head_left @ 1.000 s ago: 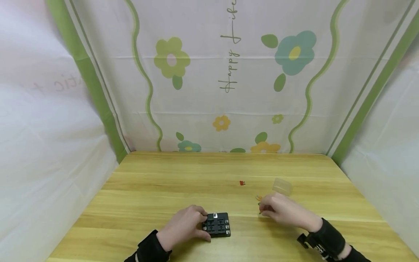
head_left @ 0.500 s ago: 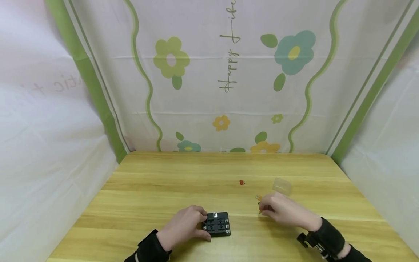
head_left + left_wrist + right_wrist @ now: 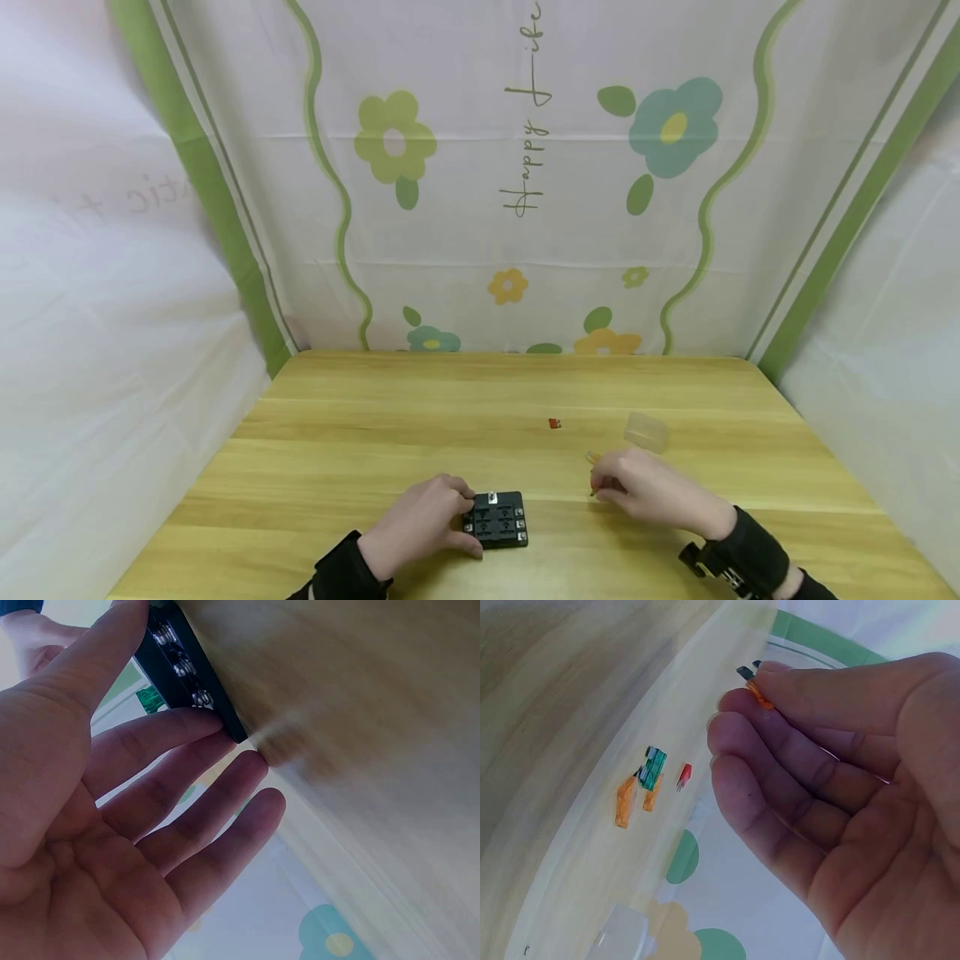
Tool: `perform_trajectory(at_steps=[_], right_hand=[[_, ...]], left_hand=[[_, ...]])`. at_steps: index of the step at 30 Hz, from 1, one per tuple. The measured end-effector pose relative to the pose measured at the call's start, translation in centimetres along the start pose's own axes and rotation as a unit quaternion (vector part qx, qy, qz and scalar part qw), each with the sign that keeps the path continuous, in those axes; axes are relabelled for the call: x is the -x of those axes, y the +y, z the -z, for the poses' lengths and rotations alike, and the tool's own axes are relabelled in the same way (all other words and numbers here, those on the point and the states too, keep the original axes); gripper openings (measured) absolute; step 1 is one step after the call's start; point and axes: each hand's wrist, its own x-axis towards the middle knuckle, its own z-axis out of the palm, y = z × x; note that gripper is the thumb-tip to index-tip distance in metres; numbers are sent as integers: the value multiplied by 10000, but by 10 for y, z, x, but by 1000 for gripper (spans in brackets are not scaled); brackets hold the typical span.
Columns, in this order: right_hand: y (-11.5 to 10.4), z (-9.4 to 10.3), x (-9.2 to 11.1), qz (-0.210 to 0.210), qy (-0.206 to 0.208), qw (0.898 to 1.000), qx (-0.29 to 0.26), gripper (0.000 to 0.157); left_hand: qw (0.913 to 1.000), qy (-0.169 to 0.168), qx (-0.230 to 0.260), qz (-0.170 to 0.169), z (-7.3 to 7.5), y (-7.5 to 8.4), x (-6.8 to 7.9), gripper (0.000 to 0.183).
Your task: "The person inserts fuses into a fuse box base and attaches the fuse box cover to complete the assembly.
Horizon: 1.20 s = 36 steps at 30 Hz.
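My left hand [image 3: 420,523] holds a black fuse block [image 3: 498,520] flat on the table, thumb at its near edge and fingers at its left side. Screw terminals [image 3: 184,667] line the block's side in the left wrist view. Between thumb and index finger, my right hand [image 3: 648,487] pinches an orange blade fuse [image 3: 759,694], its metal prongs pointing away from the palm. Loose fuses lie on the table beyond that hand: a green fuse [image 3: 654,769], an orange fuse [image 3: 625,802], another orange fuse [image 3: 652,793] and a red fuse [image 3: 684,776].
A clear plastic box [image 3: 647,432] sits on the wooden table [image 3: 360,417] just behind the right hand. White cloth walls with printed flowers [image 3: 393,137] enclose the table at the back and both sides.
My right hand has shifted very slightly left, and the orange fuse's end now shows below its fingertips. The left hand and the fuse block stay put; the head view tilts slightly.
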Motion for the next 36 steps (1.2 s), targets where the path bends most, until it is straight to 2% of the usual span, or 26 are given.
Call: perform_trajectory(at_steps=[11, 18, 24, 28, 36], right_hand=[[-2, -5, -5, 105, 209, 9997, -23, 14], [-4, -8, -6, 28, 224, 9997, 23, 15], [-8, -13, -7, 408, 465, 9980, 109, 15], [-12, -16, -9, 617, 476, 9969, 77, 16], [-12, -15, -9, 564, 439, 9974, 95, 15]], left_hand=[[9999, 105, 47, 8, 2, -2, -2, 57], [10000, -23, 37, 71, -1, -1, -1, 58], [10000, -1, -19, 96, -2, 0, 0, 58], [9999, -79, 1, 107, -2, 0, 1, 58], [9999, -28, 79, 55, -2, -1, -1, 56]])
